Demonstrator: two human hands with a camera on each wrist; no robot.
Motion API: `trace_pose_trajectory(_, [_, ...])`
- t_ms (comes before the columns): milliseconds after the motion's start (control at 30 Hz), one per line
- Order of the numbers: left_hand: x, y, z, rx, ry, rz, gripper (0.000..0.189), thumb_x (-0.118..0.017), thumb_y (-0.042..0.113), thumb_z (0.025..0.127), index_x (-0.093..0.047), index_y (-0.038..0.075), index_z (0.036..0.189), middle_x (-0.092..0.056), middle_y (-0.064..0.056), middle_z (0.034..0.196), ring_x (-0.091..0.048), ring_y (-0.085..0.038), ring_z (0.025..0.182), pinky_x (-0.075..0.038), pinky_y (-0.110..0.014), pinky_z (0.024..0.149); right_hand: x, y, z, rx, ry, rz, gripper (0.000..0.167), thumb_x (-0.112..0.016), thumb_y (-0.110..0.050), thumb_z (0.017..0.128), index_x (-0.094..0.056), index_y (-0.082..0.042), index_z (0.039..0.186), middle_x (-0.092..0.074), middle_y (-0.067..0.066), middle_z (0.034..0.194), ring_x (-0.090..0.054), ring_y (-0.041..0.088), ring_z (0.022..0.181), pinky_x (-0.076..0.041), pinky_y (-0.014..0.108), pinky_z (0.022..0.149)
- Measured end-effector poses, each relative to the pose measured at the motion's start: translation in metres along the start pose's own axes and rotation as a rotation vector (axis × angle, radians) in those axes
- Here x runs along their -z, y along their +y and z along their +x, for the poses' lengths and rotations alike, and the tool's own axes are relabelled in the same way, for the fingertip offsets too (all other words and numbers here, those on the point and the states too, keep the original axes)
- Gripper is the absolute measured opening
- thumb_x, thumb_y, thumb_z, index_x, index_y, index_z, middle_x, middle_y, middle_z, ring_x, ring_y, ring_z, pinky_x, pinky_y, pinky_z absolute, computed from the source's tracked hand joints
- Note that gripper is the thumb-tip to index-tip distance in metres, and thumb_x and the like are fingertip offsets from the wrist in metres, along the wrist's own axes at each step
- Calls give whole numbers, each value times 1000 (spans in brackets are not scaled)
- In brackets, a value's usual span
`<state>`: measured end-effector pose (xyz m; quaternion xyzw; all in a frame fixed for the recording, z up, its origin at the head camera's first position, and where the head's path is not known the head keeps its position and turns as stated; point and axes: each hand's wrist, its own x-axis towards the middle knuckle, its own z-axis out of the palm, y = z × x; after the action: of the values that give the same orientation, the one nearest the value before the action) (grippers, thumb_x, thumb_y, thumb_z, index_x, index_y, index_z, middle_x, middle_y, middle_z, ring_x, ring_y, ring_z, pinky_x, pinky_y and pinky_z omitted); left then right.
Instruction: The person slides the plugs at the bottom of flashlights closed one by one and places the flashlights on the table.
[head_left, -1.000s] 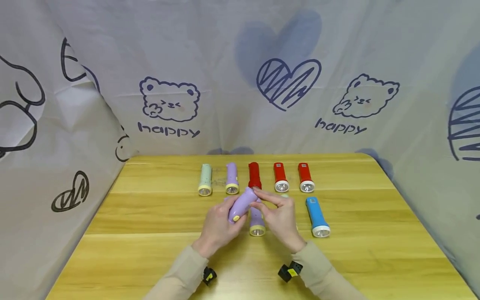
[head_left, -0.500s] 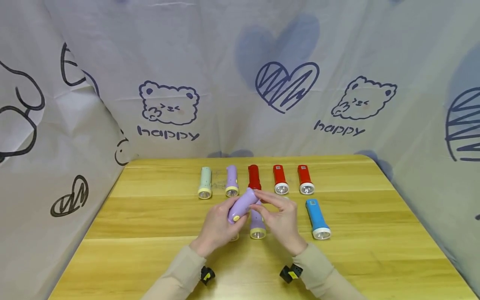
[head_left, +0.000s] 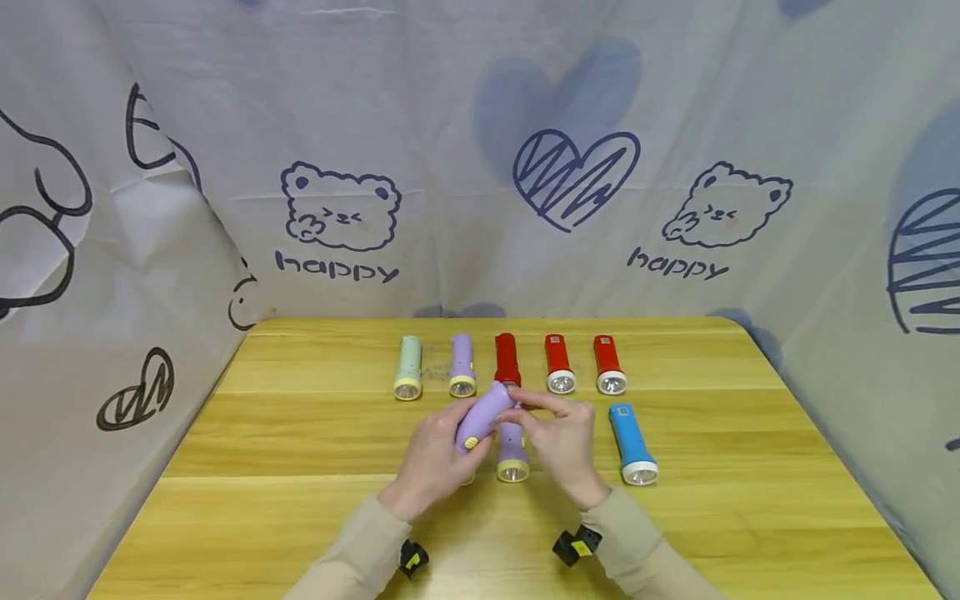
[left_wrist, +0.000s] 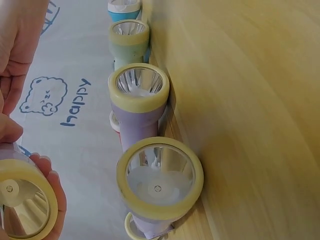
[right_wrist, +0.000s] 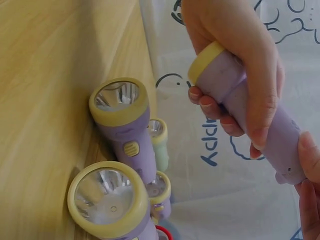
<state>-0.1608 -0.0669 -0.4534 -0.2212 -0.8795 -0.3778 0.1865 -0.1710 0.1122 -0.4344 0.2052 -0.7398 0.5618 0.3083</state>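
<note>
My left hand (head_left: 431,454) grips a purple flashlight (head_left: 483,415) with a yellow button, raised over the table and slanting up to the right. In the right wrist view its yellow rim (right_wrist: 205,62) sticks out of the left palm. My right hand (head_left: 566,442) pinches the tail end with thumb and fingers. In the left wrist view the held flashlight's lens (left_wrist: 27,207) faces the camera. Below the hands lies another purple flashlight (head_left: 513,454). A further purple one (left_wrist: 157,182) is mostly hidden by the left hand in the head view.
Along the back of the wooden table (head_left: 300,517) lie a mint flashlight (head_left: 409,362), a purple one (head_left: 462,362) and several red ones (head_left: 558,358). A blue flashlight (head_left: 632,437) lies right of my right hand. Another mint one (left_wrist: 129,45) shows in the left wrist view. A printed cloth (head_left: 450,225) hangs behind.
The head view has shifted slightly. Both hands keep nearly the same hold on the purple flashlight, and the flashlights on the table have not moved.
</note>
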Motion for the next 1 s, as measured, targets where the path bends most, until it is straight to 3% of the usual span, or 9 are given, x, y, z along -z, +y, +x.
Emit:
trace_pose_trajectory(133, [-1, 1, -1, 12, -3, -1, 45, -78, 14, 83, -65, 0, 124, -76, -15, 104, -71, -23, 85, -59, -36, 72, 2, -1, 0, -103, -8, 19, 26, -90, -1, 67, -81, 0, 92, -78, 16, 85, -77, 21, 75, -45, 13, 43])
trace_pose_trajectory(300, [1, 2, 1, 33, -55, -10, 45, -78, 18, 85, -65, 2, 125, -75, -12, 103, -69, -20, 83, -58, -33, 73, 6, 2, 2, -186, -33, 25, 26, -90, -1, 67, -81, -1, 92, -79, 16, 86, -76, 17, 76, -54, 14, 56])
trace_pose_trajectory(400, [5, 3, 4, 60, -126, -46, 45, -76, 20, 87, -64, 4, 128, -74, -9, 105, -66, -16, 84, -56, -31, 75, 9, 5, 4, -225, -64, 49, 26, -90, -2, 68, -80, 0, 93, -79, 17, 89, -74, 11, 78, -60, 19, 68])
trace_pose_trajectory(533, [13, 4, 9, 89, -244, -95, 47, -71, 25, 92, -61, 5, 133, -72, -9, 113, -64, -14, 88, -55, -30, 77, 15, 11, 7, -257, -108, 64, 26, -89, -3, 70, -80, 0, 94, -78, 18, 91, -73, 5, 78, -62, 25, 70])
trace_pose_trajectory(867, [32, 3, 26, 123, -534, -281, 44, -66, 29, 96, -60, 4, 131, -71, -14, 113, -68, -17, 93, -59, -27, 75, 24, 12, 17, -281, -206, 85, 27, -89, -3, 70, -79, 1, 95, -78, 19, 91, -74, 12, 80, -62, 25, 71])
trace_pose_trajectory(1000, [36, 4, 29, 122, -613, -283, 43, -67, 30, 94, -61, 2, 126, -71, -13, 113, -67, -17, 97, -58, -25, 79, 27, 12, 18, -281, -272, 117, 26, -89, -3, 71, -79, 0, 95, -78, 19, 92, -74, 10, 82, -62, 27, 75])
